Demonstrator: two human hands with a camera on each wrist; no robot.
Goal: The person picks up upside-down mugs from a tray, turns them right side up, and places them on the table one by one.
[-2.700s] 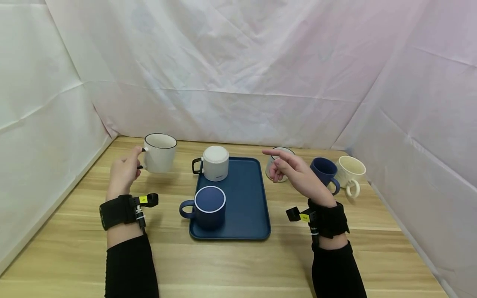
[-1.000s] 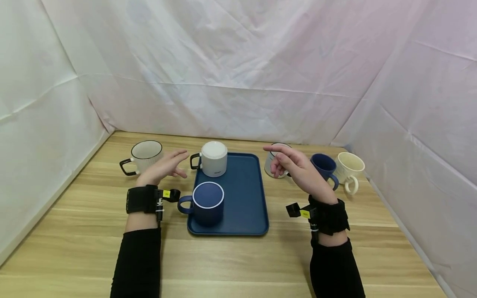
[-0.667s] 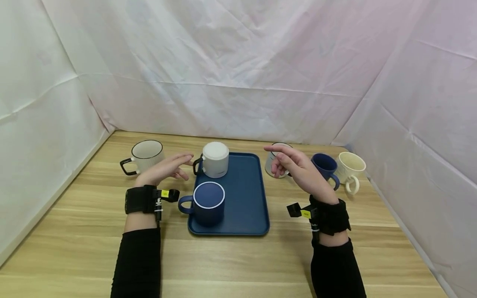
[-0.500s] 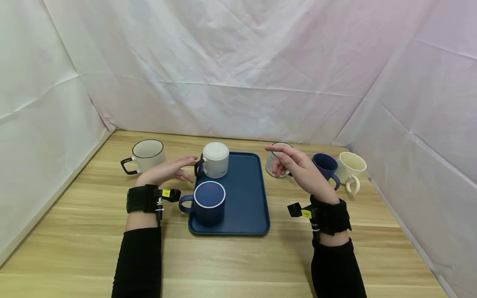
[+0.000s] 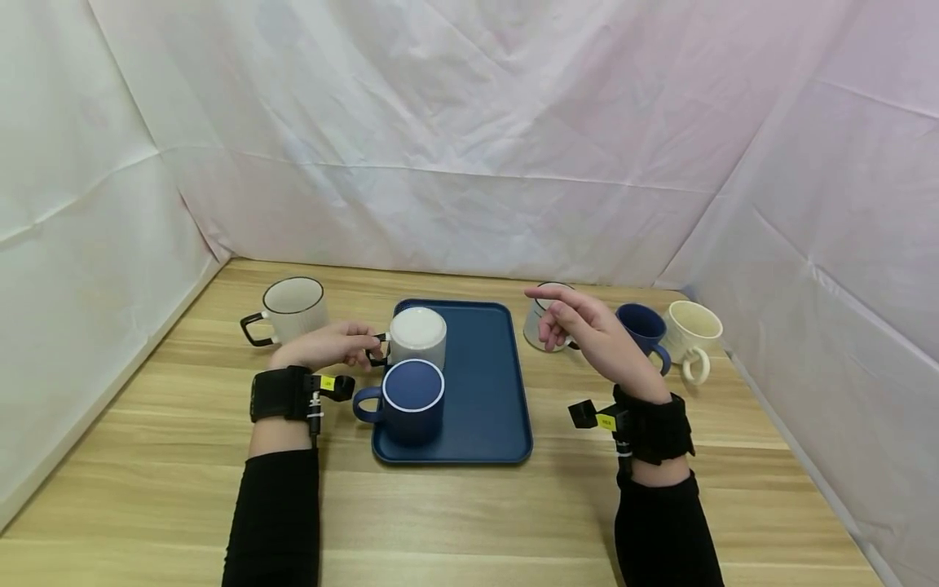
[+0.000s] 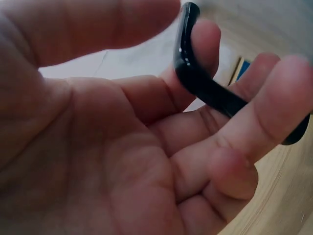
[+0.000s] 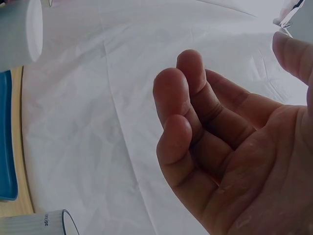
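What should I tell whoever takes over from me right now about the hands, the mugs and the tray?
Left hand: fingers curled round the black handle of the upside-down white mug on the blue tray.
Right hand: holds nothing, fingers loosely curled, raised in front of the mugs on the right.
On the tray: the white mug and, in front of it, an upside-down blue mug.
On the table, upright: a white mug with a black rim at left; a pale mug, a dark blue mug and a cream mug at right.
Done: two mugs upside down on the tray.
Left, probably: the four upright ones.
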